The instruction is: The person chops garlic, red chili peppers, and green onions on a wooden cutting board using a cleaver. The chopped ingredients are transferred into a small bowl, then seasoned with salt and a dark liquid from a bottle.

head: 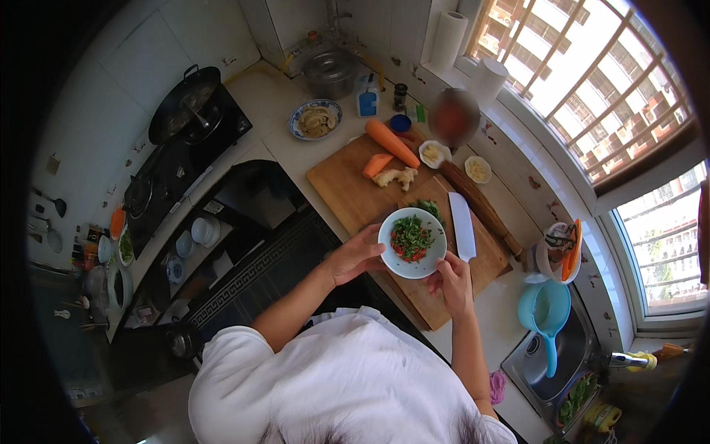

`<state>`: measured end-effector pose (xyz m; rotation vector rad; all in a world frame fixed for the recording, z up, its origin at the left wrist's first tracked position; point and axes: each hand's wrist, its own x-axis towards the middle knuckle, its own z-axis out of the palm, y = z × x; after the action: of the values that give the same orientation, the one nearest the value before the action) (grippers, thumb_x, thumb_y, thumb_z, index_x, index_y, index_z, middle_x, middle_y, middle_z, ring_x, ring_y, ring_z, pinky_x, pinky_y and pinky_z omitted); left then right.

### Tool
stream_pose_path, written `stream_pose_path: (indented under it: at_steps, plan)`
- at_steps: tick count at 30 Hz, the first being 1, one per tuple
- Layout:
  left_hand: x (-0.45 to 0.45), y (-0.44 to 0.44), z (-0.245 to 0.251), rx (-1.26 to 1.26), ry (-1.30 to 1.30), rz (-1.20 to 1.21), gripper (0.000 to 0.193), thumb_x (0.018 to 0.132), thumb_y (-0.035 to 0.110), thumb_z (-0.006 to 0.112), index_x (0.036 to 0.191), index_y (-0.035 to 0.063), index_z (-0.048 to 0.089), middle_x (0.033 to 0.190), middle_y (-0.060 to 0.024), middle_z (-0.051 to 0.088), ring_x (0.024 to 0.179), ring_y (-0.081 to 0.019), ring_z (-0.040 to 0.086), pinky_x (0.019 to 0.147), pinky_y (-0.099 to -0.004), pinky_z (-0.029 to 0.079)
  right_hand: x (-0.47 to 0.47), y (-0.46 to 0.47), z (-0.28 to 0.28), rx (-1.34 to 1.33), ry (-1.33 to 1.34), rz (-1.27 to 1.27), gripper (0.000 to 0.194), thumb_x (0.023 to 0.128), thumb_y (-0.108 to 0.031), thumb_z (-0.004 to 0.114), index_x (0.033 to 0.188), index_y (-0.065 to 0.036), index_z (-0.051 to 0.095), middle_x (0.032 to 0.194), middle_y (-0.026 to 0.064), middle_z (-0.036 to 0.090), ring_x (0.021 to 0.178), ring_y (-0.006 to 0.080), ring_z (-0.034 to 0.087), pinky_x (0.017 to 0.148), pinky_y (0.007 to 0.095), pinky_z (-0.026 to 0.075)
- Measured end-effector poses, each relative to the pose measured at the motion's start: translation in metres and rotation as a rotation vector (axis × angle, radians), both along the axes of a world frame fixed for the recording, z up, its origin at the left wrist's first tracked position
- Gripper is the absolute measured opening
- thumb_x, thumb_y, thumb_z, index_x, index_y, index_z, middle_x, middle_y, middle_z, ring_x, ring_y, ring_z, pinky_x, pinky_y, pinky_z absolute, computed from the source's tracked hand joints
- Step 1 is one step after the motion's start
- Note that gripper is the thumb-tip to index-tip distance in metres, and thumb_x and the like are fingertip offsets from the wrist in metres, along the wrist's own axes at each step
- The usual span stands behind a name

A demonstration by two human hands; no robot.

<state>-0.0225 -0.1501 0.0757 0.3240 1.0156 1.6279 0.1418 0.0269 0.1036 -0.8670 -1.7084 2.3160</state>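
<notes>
Both hands hold a white bowl (390, 260) above the near part of a wooden cutting board (335, 177). Chopped green herbs and red pepper pieces (411, 238) lie inside it. My left hand (359, 252) grips the left rim, thumb on top. At the lower right rim, my right hand (452, 280) pinches the edge. Just beyond the bowl is a small heap of chopped greens (427, 210), partly hidden by it. A cleaver (461, 225) rests flat on the board to the right. Farther up lie a carrot (391, 142), a cut carrot piece (378, 165) and ginger (396, 177).
A wooden rolling pin (482, 208) lies along the board's right side. Small dishes (478, 169) and a plate of sliced food (316, 119) stand beyond. At left, a wok (186, 105) sits on the gas stove (183, 172). A blue dipper (546, 308) overhangs the sink (554, 361).
</notes>
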Motion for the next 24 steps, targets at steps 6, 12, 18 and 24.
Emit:
stream_pose_path:
  at_steps: [6,12,18,24]
  plan:
    - [-0.106,-0.087,-0.026,0.047,-0.155,0.298,0.081,0.081,0.033,0.076,0.145,0.006,0.033,0.134,-0.0094,0.05,0.124,-0.0228,0.051,0.105,-0.0414,0.042,-0.166,-0.009,-0.011,0.332,-0.093,0.375,0.035,0.1,-0.032,0.053,0.106,0.002,0.063,0.078,0.006,0.064,0.066,0.0115,0.062,0.059,0.0246,0.05]
    - [-0.202,-0.147,-0.019,-0.029,-0.072,0.377,0.08,0.081,0.034,0.075,0.144,0.0056,0.035,0.131,-0.0083,0.052,0.12,-0.0203,0.052,0.102,-0.0385,0.043,-0.418,0.101,-0.024,1.182,0.105,-0.205,0.025,0.089,-0.022,0.066,0.106,-0.003,0.064,0.086,0.0099,0.065,0.077,0.022,0.063,0.07,0.0347,0.05]
    - [-0.245,-0.173,-0.024,-0.038,-0.064,0.517,0.075,0.081,0.028,0.073,0.144,0.0068,0.038,0.134,-0.0079,0.052,0.124,-0.0203,0.051,0.104,-0.0394,0.042,-0.513,0.125,-0.02,1.689,-0.274,0.104,0.018,0.085,-0.015,0.063,0.098,-0.004,0.062,0.1,0.0144,0.064,0.093,0.0344,0.065,0.077,0.0451,0.052]
    - [-0.25,-0.167,-0.023,-0.001,-0.128,0.62,0.074,0.085,0.034,0.07,0.143,0.0045,0.036,0.138,-0.0101,0.05,0.127,-0.0235,0.049,0.105,-0.0416,0.041,-0.507,0.114,-0.011,1.769,-0.252,0.352,0.015,0.084,-0.015,0.062,0.095,-0.004,0.061,0.1,0.0137,0.065,0.098,0.0325,0.064,0.079,0.0444,0.052]
